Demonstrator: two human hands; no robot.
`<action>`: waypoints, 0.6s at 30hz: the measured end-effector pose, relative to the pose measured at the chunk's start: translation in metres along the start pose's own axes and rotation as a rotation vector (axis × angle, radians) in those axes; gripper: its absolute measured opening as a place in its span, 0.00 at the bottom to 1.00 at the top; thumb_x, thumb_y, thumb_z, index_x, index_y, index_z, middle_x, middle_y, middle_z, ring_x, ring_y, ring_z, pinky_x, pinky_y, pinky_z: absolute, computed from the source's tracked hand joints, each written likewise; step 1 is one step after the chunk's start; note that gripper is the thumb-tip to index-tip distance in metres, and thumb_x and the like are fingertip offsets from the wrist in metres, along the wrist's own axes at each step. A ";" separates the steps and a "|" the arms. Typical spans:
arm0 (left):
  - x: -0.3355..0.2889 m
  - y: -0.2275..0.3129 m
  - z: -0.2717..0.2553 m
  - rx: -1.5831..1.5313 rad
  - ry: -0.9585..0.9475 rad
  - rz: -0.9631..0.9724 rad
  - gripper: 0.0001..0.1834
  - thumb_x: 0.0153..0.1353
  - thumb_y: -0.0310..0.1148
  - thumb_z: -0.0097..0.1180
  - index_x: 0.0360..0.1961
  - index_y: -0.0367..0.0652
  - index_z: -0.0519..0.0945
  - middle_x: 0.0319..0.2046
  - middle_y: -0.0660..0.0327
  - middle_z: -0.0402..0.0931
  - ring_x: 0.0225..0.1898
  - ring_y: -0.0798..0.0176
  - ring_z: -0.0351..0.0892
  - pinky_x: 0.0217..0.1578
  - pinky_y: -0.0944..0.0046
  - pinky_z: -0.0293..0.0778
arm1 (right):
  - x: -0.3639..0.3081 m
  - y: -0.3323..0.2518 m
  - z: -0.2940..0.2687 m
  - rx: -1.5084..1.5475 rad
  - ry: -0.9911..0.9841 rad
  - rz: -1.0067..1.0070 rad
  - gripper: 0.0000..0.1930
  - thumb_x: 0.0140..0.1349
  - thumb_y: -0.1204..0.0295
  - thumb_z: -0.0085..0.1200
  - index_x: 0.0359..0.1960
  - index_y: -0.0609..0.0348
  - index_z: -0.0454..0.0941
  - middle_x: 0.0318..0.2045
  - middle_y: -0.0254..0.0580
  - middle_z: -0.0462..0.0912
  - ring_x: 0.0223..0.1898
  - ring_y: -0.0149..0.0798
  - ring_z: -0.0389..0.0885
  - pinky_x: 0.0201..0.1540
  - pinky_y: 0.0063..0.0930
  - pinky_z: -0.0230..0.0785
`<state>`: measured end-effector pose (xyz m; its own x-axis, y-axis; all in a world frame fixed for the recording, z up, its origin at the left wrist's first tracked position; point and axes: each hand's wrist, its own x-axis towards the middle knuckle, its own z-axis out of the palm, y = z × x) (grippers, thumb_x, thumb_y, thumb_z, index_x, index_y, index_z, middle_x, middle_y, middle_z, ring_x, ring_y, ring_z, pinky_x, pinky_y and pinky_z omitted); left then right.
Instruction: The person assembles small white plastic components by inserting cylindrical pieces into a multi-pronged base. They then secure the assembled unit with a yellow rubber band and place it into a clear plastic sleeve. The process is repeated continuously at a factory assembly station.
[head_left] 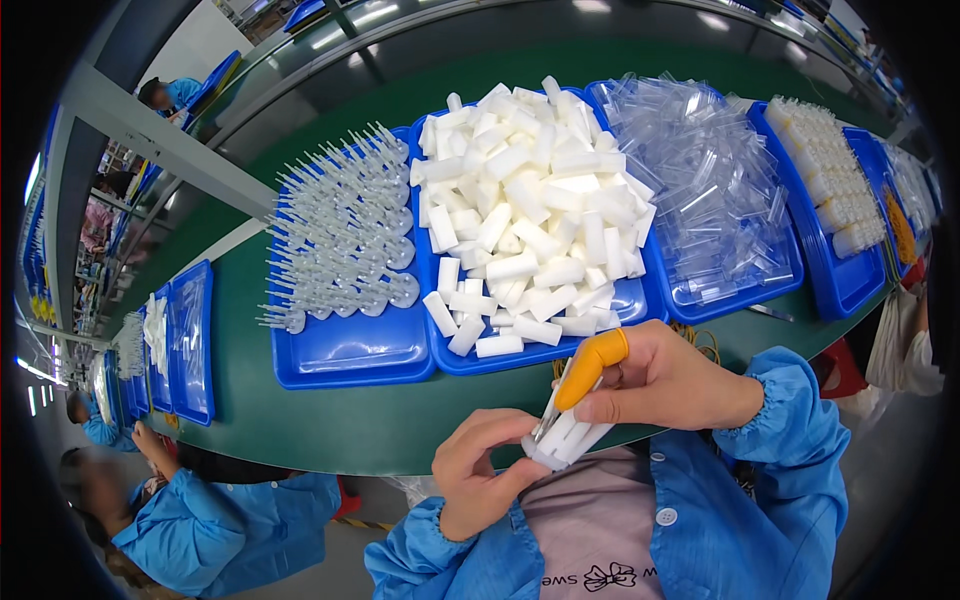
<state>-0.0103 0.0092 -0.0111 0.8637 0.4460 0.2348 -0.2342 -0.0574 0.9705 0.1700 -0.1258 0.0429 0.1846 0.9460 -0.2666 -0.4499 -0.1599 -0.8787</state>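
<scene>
Close to my body, my left hand (487,468) pinches the lower end of a white slotted plastic part (567,440) between thumb and fingers. My right hand (668,380), with an orange finger cot (592,368) on its index finger, is closed over the part's upper end. A slim metal tool, apparently tweezers (547,416), runs from under the orange-covered finger down to the part near my left fingertips. Just beyond my hands is a blue tray (455,360) heaped with white foam-like cylinders (535,200).
Left of it, a blue tray (350,370) holds rows of stemmed translucent parts (345,230). To the right lie clear plastic tubes (700,190) in a tray, then stacked whitish pieces (825,170). A person in blue (230,530) works at my left. The green table (300,430) curves around.
</scene>
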 end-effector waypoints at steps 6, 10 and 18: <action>0.001 0.004 -0.013 -0.076 -0.099 -0.021 0.16 0.47 0.20 0.65 0.40 0.32 0.80 0.40 0.50 0.76 0.40 0.60 0.76 0.43 0.66 0.71 | 0.002 -0.004 0.005 -0.173 0.041 -0.177 0.11 0.57 0.75 0.59 0.41 0.64 0.77 0.37 0.37 0.79 0.36 0.28 0.78 0.40 0.21 0.71; -0.003 -0.001 -0.017 -0.040 0.078 -0.061 0.12 0.51 0.18 0.61 0.38 0.31 0.79 0.39 0.52 0.75 0.38 0.63 0.75 0.41 0.68 0.71 | 0.019 -0.006 -0.011 -0.802 0.234 -0.467 0.13 0.53 0.70 0.61 0.38 0.62 0.79 0.34 0.39 0.76 0.31 0.35 0.77 0.35 0.28 0.68; 0.002 0.003 -0.022 -0.041 0.251 -0.083 0.07 0.56 0.21 0.58 0.37 0.32 0.77 0.39 0.56 0.72 0.38 0.69 0.73 0.40 0.72 0.70 | 0.042 0.026 -0.015 -1.654 0.358 -0.584 0.13 0.44 0.61 0.64 0.23 0.58 0.80 0.28 0.38 0.71 0.34 0.39 0.71 0.39 0.33 0.57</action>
<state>-0.0192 0.0294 -0.0092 0.7444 0.6553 0.1282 -0.1893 0.0230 0.9816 0.1788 -0.0943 0.0028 0.2458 0.9127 0.3265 0.9507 -0.1613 -0.2648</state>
